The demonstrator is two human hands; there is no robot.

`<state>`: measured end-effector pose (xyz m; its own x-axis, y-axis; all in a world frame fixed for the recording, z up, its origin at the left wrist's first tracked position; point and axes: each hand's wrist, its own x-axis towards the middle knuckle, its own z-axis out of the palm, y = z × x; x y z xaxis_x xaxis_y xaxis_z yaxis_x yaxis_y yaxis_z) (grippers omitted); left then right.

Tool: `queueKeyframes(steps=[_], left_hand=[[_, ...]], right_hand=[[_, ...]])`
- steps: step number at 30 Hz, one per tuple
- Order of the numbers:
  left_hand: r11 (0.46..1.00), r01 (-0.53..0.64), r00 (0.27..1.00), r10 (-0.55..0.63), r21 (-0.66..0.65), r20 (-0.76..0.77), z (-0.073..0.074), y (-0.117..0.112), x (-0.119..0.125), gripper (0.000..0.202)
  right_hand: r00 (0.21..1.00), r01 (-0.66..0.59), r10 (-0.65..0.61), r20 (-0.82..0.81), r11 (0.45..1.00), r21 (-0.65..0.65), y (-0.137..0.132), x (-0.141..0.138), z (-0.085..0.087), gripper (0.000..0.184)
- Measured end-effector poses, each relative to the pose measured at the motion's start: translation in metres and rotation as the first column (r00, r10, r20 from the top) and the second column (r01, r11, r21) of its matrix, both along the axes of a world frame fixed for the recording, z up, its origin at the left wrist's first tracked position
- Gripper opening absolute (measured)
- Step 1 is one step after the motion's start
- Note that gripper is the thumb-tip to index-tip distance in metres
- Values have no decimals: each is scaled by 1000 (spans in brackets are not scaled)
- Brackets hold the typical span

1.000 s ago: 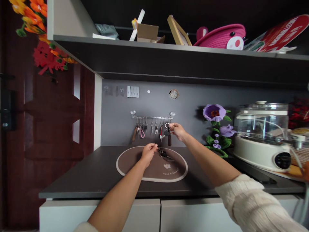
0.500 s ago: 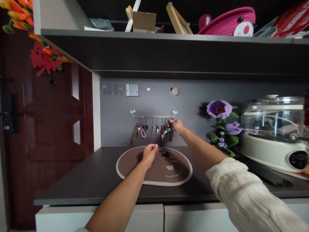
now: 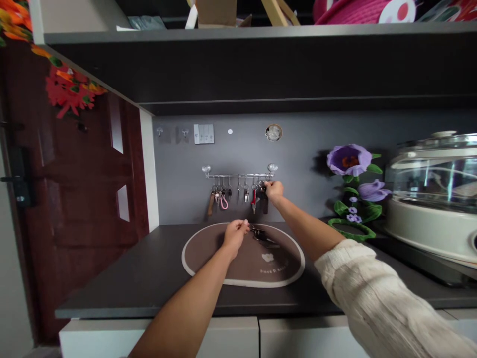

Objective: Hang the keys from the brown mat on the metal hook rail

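1. The left hand (image 3: 236, 236) pinches narrowly at the ring end of the black keys (image 3: 263, 235), thumb and forefinger together.
2. The black keys extend rightward from those fingertips, over the back part of the mat (image 3: 208, 256), near the counter's back edge; I cannot tell whether they touch the mat.
3. The mat lies on the counter (image 3: 122, 286), apart from its front edge and well in from its left edge.
4. The right hand (image 3: 275, 190) is up at the right end of the rack (image 3: 238, 175), its fingers closed narrowly at the ring of a dark bunch (image 3: 264, 201); whether that ring sits on a hook, I cannot tell.
5. The rack is fixed to the wall (image 3: 305, 169) above the counter's back edge. Along it hang, from its left end, a brown tag (image 3: 211, 203), a pink loop (image 3: 224, 202) and, just beside the dark bunch, a red key (image 3: 254, 198).
6. Toward the counter's right end stand a purple flower (image 3: 349, 160) and a white appliance (image 3: 432, 226).
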<state>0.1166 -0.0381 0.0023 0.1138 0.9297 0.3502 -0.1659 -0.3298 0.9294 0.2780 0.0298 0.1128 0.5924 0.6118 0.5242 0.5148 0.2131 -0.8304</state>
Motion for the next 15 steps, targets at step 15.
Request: queueKeyframes(steps=[15], left_hand=[[1000,10,1000,-9,19,-26,-2,2,0,35]], right_hand=[[997,-17,16,75,1000,16,13,11,-13,18]])
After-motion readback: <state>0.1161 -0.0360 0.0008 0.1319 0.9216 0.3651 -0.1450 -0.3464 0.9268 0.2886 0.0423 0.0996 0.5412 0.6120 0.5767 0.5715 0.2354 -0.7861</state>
